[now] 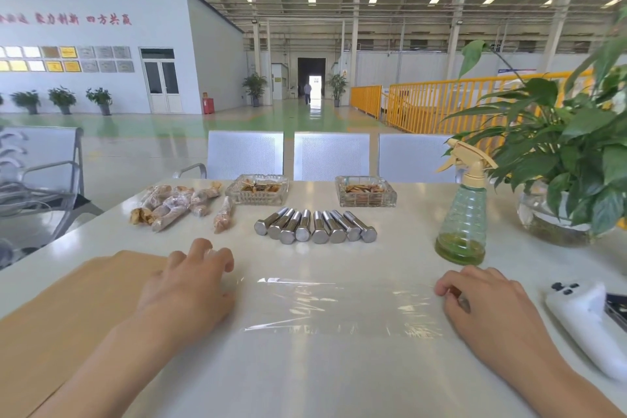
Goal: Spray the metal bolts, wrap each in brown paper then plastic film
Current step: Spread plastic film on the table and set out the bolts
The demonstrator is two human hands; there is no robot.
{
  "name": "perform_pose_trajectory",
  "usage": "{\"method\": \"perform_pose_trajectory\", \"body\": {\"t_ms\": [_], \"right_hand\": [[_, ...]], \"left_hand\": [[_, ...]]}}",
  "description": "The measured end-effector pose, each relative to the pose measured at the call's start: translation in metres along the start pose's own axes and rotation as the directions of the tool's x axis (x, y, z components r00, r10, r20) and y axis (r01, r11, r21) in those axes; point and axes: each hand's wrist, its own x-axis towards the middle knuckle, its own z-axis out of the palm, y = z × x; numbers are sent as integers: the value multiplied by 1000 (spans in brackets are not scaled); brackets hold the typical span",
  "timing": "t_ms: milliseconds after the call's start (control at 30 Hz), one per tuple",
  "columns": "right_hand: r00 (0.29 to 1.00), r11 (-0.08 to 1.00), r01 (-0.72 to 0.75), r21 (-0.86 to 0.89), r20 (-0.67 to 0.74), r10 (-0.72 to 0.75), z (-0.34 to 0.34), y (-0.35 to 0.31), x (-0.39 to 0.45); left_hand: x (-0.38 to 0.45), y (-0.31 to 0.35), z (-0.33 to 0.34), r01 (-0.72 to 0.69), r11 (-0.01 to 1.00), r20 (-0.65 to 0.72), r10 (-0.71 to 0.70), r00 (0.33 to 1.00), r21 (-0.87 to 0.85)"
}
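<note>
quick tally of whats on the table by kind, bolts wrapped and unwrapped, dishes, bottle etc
Bare metal bolts: 8
Wrapped bolts: about 6, the heap overlaps so the count is not sure
Glass dishes: 2
Spray bottle: 1
Plastic film sheet: 1
Brown paper: 1
Potted plant: 1
White remote: 1
Total: about 21

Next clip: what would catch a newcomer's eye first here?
A row of eight bare bolts lies mid-table, with wrapped bundles to their left. Nearer, the left hand and right hand rest at either end of a plastic film sheet; a spray bottle stands right.
</note>
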Motion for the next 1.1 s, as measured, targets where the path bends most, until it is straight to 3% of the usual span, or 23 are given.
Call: {"method": "perform_pose_trajectory", "body": {"t_ms": [233,467,533,633,667,733,800,867,1100], "right_hand": [[1000,995,15,97,-16,-13,-1,3,-3],[1000,984,9,180,-18,-6,1,4,-1],[999,979,11,205,-43,-2,1,5,0],[997,976,-6,219,-77,23,3,7,1],[996,976,-10,219,-79,28,3,7,1],[997,975,-5,224,-80,24,5,8,1],[997,971,-2,240,-74,21,7,9,3],[998,969,-3,246,-63,19,8,10,4],[998,967,-3,254,-60,19,11,11,5]], "left_hand": [[1,5,-2,-21,1000,-17,22,1000,21],[-3,4,2,-121,992,-142,126,982,46],[-1,0,0,-142,987,-238,122,964,-70],[19,-27,-8,-52,950,-382,-73,921,-309],[29,-41,-10,36,952,-345,-145,927,-304],[44,-65,-6,233,951,-134,-263,955,-205],[51,-78,4,305,951,57,-302,952,-60],[53,-85,16,279,960,72,-278,958,-15],[46,-90,17,313,912,42,-313,949,-265]]}}
